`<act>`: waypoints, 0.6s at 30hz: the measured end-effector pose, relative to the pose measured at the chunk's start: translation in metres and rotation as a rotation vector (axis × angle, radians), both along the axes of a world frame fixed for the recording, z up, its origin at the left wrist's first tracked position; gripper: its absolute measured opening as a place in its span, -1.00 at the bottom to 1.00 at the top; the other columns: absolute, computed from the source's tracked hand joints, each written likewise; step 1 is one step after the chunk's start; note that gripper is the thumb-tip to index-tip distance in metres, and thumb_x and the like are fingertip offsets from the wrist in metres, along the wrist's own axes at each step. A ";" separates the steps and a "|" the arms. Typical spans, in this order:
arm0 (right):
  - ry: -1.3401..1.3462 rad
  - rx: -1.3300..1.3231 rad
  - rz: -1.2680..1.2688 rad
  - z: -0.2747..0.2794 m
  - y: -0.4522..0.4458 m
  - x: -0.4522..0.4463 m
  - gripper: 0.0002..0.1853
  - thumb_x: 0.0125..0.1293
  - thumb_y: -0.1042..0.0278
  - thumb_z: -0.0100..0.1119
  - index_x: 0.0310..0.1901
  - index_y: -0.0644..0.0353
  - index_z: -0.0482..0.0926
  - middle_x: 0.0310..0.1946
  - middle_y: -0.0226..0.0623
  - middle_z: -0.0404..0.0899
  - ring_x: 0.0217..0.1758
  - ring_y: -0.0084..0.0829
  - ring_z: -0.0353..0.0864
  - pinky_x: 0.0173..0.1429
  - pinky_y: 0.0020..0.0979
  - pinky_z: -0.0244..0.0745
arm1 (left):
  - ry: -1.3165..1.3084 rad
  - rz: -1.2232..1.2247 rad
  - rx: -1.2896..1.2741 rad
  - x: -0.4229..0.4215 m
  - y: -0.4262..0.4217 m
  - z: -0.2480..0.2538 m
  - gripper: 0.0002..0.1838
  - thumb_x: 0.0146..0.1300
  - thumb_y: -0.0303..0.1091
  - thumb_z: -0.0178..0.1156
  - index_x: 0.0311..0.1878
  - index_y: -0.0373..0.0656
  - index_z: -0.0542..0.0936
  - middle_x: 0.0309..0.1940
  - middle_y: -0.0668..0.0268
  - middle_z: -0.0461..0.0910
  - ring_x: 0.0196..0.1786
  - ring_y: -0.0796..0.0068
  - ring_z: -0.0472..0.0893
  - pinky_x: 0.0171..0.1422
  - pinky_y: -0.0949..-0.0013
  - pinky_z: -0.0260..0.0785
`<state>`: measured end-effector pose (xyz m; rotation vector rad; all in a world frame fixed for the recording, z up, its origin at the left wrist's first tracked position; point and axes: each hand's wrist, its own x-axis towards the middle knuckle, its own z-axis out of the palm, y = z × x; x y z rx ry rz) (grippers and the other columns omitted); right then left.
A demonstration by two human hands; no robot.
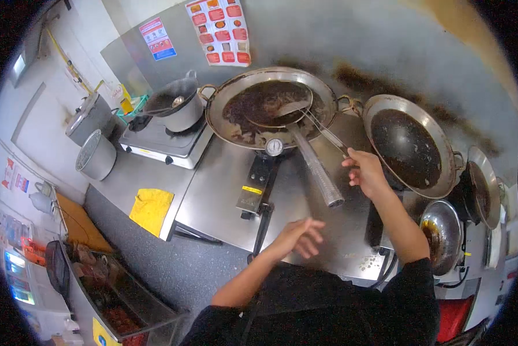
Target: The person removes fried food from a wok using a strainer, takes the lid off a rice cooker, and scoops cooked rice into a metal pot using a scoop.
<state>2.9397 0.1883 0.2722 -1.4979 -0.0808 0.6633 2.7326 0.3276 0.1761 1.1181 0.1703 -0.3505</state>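
Observation:
My right hand grips the end of the thin metal handle of a spatula. The spatula's flat head lies over a round strainer in the large wok of dark oil. The strainer's thick, textured handle slants out over the wok's near rim, to the left of my right hand, and nothing holds it. A round dial thermometer sits at the wok's near edge. My left hand is in the air above the steel counter, fingers apart, holding nothing.
A second wok of dark oil stands on the right, with more pans beyond it. On the left are a pot on a gas stove, an empty-looking pot and a yellow cloth at the counter's edge.

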 end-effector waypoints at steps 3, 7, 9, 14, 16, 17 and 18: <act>0.088 -0.017 0.004 -0.006 -0.005 0.002 -0.66 0.28 0.06 0.08 -0.18 0.22 0.43 -0.47 -0.34 0.52 -0.69 -0.55 0.37 -0.68 -0.50 0.37 | 0.109 0.106 0.078 -0.052 0.016 -0.063 -0.40 0.34 0.15 -0.19 0.16 -0.20 0.36 -0.27 0.21 0.56 -0.40 0.32 0.63 -0.46 0.33 0.54; 0.112 0.022 0.036 -0.016 -0.011 -0.007 -0.66 0.30 0.05 0.04 -0.17 0.20 0.43 -0.46 -0.33 0.54 -0.67 -0.57 0.41 -0.67 -0.51 0.38 | 0.297 0.445 0.136 -0.122 0.047 -0.092 -0.57 0.32 -0.11 -0.05 0.10 -0.23 0.38 -0.25 0.25 0.54 -0.36 0.37 0.63 -0.41 0.37 0.54; 0.115 -0.014 -0.011 -0.025 -0.008 -0.014 -0.58 0.33 -0.04 -0.06 -0.07 0.21 0.42 -0.47 -0.36 0.54 -0.66 -0.59 0.45 -0.70 -0.54 0.38 | 0.359 0.584 0.073 -0.158 0.060 -0.102 -0.61 0.28 -0.16 0.01 0.07 -0.22 0.39 -0.25 0.22 0.52 -0.36 0.33 0.62 -0.37 0.33 0.54; 0.150 0.114 -0.121 -0.076 0.000 -0.075 -0.50 0.36 -0.12 -0.17 0.04 0.16 0.39 -0.43 -0.32 0.55 -0.57 -0.56 0.47 -0.63 -0.54 0.37 | 0.504 0.768 0.005 -0.245 0.103 -0.169 -0.59 0.25 -0.14 0.04 0.05 -0.23 0.39 -0.25 0.20 0.51 -0.36 0.26 0.61 -0.37 0.29 0.54; 0.179 -0.024 0.062 -0.147 0.012 -0.129 -0.55 0.35 -0.06 -0.11 0.07 0.12 0.37 -0.36 -0.23 0.56 -0.50 -0.48 0.50 -0.56 -0.46 0.44 | 0.619 0.948 -0.019 -0.293 0.114 -0.206 -0.58 0.25 -0.13 0.05 0.04 -0.23 0.38 -0.22 0.17 0.52 -0.36 0.23 0.61 -0.41 0.27 0.53; 0.215 -0.087 0.248 -0.160 0.037 -0.165 -0.59 0.34 0.00 -0.07 0.07 0.11 0.36 -0.32 -0.20 0.57 -0.49 -0.44 0.52 -0.53 -0.41 0.47 | 0.663 1.011 0.033 -0.317 0.116 -0.217 -0.60 0.24 -0.11 0.07 0.00 -0.22 0.40 -0.35 0.18 0.55 -0.39 0.27 0.61 -0.45 0.24 0.51; 0.328 -0.063 0.324 -0.161 0.068 -0.193 -0.62 0.33 0.07 -0.03 0.07 0.09 0.36 -0.27 -0.18 0.56 -0.47 -0.39 0.52 -0.46 -0.36 0.50 | 0.733 0.981 0.117 -0.347 0.120 -0.228 -0.64 0.23 -0.11 0.09 -0.09 -0.22 0.45 -0.42 0.18 0.57 -0.40 0.29 0.62 -0.44 0.25 0.51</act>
